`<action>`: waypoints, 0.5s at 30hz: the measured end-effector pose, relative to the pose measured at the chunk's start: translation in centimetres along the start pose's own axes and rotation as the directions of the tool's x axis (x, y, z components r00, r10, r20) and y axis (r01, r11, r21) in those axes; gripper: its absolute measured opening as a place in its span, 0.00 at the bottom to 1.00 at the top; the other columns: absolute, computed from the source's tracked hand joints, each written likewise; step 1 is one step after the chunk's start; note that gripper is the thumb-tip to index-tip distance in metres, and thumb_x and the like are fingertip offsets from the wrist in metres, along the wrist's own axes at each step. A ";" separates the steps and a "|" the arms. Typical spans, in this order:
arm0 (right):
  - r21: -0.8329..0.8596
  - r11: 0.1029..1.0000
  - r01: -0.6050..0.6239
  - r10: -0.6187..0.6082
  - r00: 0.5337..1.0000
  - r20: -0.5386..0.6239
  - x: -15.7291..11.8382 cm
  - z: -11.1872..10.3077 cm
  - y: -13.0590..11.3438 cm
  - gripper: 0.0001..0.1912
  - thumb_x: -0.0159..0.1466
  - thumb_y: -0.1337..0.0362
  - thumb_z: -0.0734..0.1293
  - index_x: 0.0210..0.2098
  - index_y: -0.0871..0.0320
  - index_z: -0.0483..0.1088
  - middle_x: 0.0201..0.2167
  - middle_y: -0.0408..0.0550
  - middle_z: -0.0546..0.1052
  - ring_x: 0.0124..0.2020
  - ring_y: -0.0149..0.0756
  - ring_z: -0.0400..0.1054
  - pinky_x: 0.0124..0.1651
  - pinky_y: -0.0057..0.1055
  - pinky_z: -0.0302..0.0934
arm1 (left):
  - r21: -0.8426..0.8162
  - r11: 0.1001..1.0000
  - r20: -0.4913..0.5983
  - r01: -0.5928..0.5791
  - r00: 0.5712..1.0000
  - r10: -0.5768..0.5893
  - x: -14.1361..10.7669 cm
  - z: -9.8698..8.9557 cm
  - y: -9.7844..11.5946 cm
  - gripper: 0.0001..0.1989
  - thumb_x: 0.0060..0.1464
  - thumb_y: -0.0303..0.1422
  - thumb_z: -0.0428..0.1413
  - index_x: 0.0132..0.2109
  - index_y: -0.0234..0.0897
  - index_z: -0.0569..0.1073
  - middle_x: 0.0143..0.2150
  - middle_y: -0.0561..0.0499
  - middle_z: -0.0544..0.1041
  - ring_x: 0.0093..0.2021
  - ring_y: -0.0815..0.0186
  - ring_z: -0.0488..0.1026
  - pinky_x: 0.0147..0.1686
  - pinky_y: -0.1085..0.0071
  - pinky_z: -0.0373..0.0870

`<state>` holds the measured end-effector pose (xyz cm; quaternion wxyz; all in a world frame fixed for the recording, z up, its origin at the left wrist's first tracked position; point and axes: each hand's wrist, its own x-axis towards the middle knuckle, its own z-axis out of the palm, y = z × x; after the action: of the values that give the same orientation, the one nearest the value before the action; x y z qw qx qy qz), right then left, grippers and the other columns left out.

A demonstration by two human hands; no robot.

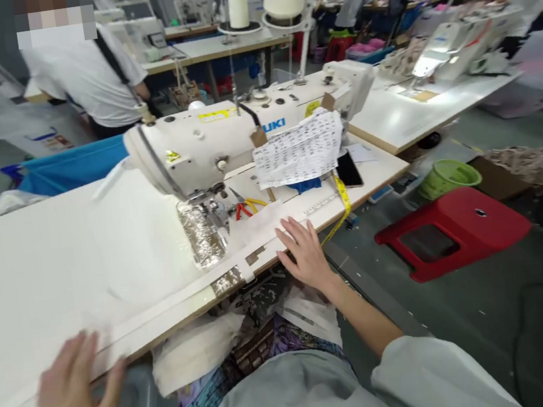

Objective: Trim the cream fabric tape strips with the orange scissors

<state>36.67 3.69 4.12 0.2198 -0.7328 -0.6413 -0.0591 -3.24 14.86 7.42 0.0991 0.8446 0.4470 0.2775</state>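
Observation:
A long strip of white fabric (pixel 164 304) runs along the front edge of the white sewing table (pixel 32 264). My left hand (pixel 72 386), blurred by motion, is at the strip's left part with thumb and fingers apart. Toward the other end, my right hand (pixel 303 249) lies with fingers spread on the white cloth beside the table edge. Between the hands stands the needle area of a white sewing machine (pixel 235 128), over a shiny taped plate (pixel 202 233). Red- and yellow-handled pliers (pixel 250 206) lie right of the needle.
A printed sheet (pixel 299 149) hangs on the machine, near a dark phone (pixel 349 169) and a yellow tape measure (pixel 343 197). A red stool (pixel 457 231) and a green basket (pixel 450 177) stand on the floor at right. A person in a white shirt (pixel 86 74) is behind the table.

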 end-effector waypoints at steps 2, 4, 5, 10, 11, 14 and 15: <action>-0.003 0.998 0.055 -0.055 0.998 -0.001 0.0 -0.3 0.3 0.23 0.70 0.54 0.57 0.60 0.57 0.64 0.60 0.56 0.68 0.64 0.48 0.57 0.69 0.56 0.38 | 0.060 0.995 0.002 -0.083 0.997 0.083 -0.9 0.8 -1.8 0.30 0.55 0.42 0.55 0.64 0.68 0.59 0.61 0.57 0.70 0.54 0.47 0.71 0.52 0.46 0.68; -0.004 0.995 0.100 -0.100 0.995 -0.019 -0.2 -0.7 0.5 0.18 0.70 0.56 0.59 0.54 0.57 0.70 0.49 0.54 0.75 0.54 0.45 0.65 0.67 0.54 0.43 | 0.112 0.983 -0.034 -0.148 0.988 0.153 -2.0 1.0 -3.3 0.19 0.55 0.37 0.57 0.54 0.53 0.73 0.47 0.49 0.78 0.43 0.52 0.76 0.43 0.54 0.72; -0.003 0.993 0.114 -0.114 0.993 -0.030 -0.4 -0.9 0.5 0.15 0.70 0.58 0.59 0.49 0.56 0.72 0.44 0.52 0.76 0.49 0.43 0.66 0.66 0.52 0.46 | 0.138 0.979 -0.083 -0.147 0.984 0.160 -2.6 1.0 -4.0 0.12 0.55 0.36 0.57 0.48 0.48 0.75 0.41 0.48 0.79 0.40 0.54 0.76 0.41 0.57 0.73; 0.071 0.979 0.189 -0.192 0.981 0.038 -2.0 -0.8 -0.1 0.14 0.69 0.66 0.57 0.42 0.55 0.74 0.38 0.50 0.76 0.44 0.41 0.65 0.58 0.45 0.53 | 0.220 0.968 -0.274 0.123 0.960 -0.059 -6.9 0.7 -6.8 0.06 0.53 0.35 0.55 0.39 0.44 0.74 0.34 0.53 0.78 0.36 0.57 0.76 0.40 0.56 0.75; 0.108 0.972 0.207 -0.219 0.969 0.114 -2.6 -0.4 -0.1 0.14 0.69 0.65 0.57 0.44 0.56 0.74 0.40 0.51 0.76 0.45 0.42 0.65 0.57 0.44 0.54 | 0.233 0.951 -0.272 0.205 0.952 -0.138 -7.9 1.1 -7.4 0.07 0.54 0.36 0.54 0.40 0.44 0.74 0.33 0.52 0.77 0.36 0.56 0.76 0.40 0.55 0.75; 0.153 0.984 0.088 -0.150 0.877 0.457 -4.9 1.0 0.5 0.16 0.71 0.63 0.55 0.52 0.56 0.70 0.46 0.52 0.75 0.49 0.42 0.65 0.54 0.39 0.56 | 0.280 0.880 -0.159 0.382 0.923 -0.350 -11.0 2.9 -8.9 0.12 0.55 0.38 0.51 0.43 0.41 0.74 0.35 0.48 0.76 0.39 0.51 0.75 0.41 0.50 0.75; 0.115 0.993 0.011 -0.072 0.835 0.546 -6.0 1.4 0.8 0.17 0.70 0.62 0.56 0.53 0.57 0.69 0.47 0.54 0.75 0.50 0.42 0.65 0.53 0.38 0.58 | 0.282 0.872 -0.067 0.400 0.915 -0.398 -12.0 3.7 -9.2 0.15 0.54 0.40 0.50 0.45 0.39 0.73 0.38 0.46 0.77 0.42 0.49 0.75 0.43 0.48 0.74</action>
<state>36.20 -1.29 0.48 0.0645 -0.6919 -0.6954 0.1832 -12.98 10.82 -4.06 0.0278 0.7385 0.6477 0.1853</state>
